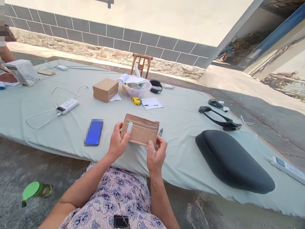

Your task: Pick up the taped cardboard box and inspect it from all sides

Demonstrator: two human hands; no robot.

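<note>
Between my two hands is a small flat piece of brown cardboard (pixel 143 132), tilted up above the table's near edge. Its top edge looks creased and torn, and a pale dotted strip (pixel 130 126) lies on its left part. My left hand (pixel 119 140) grips the left end, thumb on the front face. At the lower right corner, my right hand (pixel 156 154) pinches the cardboard with thumb and fingers. A dark pen (pixel 160 132) shows just beyond the right fingers; I cannot tell whether they hold it or it lies on the table. The cardboard's back is hidden.
On the cloth-covered table (pixel 181 121) are a phone (pixel 94 132), a white power bank (pixel 68 106), a cardboard box (pixel 105 90), a basket (pixel 135 90), a yellow tape measure (pixel 136 101) and a black padded seat (pixel 234 160). A co-worker's hand (pixel 8 77) is at far left.
</note>
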